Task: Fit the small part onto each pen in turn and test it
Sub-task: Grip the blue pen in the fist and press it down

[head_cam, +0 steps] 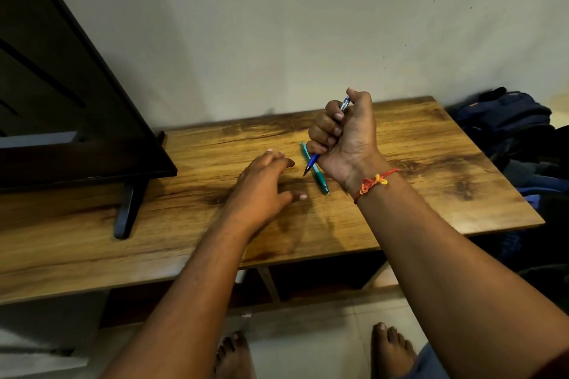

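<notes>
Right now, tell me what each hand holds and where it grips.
The right hand grips the blue pen around its barrel, tip pointing down. The left hand is open, nothing visibly held.

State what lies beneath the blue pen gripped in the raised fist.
Under the blue pen, held by the right hand, a teal pen lies on the wooden table. The blue pen hides part of its middle.

The right hand (pixel 345 135) hides the blue pen's (pixel 313 160) middle.
</notes>
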